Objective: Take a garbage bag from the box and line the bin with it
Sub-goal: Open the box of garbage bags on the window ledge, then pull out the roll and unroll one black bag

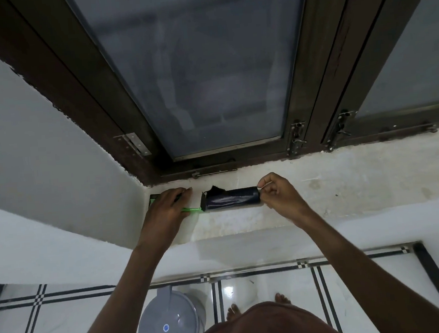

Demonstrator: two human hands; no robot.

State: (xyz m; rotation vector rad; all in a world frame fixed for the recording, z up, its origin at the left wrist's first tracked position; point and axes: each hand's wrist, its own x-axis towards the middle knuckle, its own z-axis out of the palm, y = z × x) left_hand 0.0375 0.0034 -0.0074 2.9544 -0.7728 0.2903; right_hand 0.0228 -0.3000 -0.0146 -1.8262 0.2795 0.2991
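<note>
Below both forearms, down on the tiled floor: grey bin (173,321), lid on, not yet lined, so lid-lifting still ahead. Up on the window ledge (321,194): left hand (165,207) flat over the green-edged box (154,200), fingers fairly straight, pressing it down. Between the hands: dark roll of garbage bags (231,198), most of it out of the torn box end. At its far end: right hand (273,192), fingers curled in a narrow pinch on the roll's tip. Likely trouble: too hard a pull, box sliding from under the left palm or whole roll dropping off the ledge; too loose a pinch, slick plastic slipping free. Beyond the hands: dark-framed window (205,74).
</note>
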